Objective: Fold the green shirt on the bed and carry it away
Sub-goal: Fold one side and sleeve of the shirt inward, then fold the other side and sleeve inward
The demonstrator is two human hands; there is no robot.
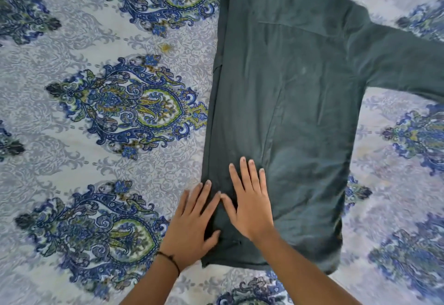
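Note:
The dark green shirt (300, 103) lies flat on the bed, collar at the far end and hem near me. Its left side is folded in, giving a straight left edge, while the right sleeve (408, 62) still stretches out to the right. My left hand (192, 225) lies flat with straight fingers on the shirt's near left corner, partly on the sheet. Beside it, my right hand (249, 199) presses flat on the folded strip. Neither hand grips the cloth.
The bed is covered by a pale sheet (96, 47) with blue and green paisley medallions, spreading left and right of the shirt. A thin dark band circles my left wrist (169, 258).

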